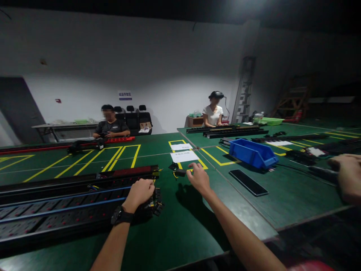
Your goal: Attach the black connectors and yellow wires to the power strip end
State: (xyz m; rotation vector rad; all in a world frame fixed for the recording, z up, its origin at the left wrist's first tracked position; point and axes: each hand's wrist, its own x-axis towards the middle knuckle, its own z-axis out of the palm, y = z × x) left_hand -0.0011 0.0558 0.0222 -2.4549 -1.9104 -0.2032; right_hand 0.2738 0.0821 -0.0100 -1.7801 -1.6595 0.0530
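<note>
A long black power strip (56, 210) with several sockets and red switches lies along the green table's left side. My left hand (140, 192) rests curled on its right end, where a black end piece (156, 203) with wires sticks out. My right hand (199, 177) reaches forward with fingers apart, just over a small black part (180, 172) with a yellow wire on the table. It holds nothing.
More black strips (84, 180) lie behind the near one. A blue bin (252, 153), a flat black phone-like slab (248, 182) and white papers (184, 156) are ahead. Another person's hand (346, 177) holds a dark tool at right. Two people work at the far tables.
</note>
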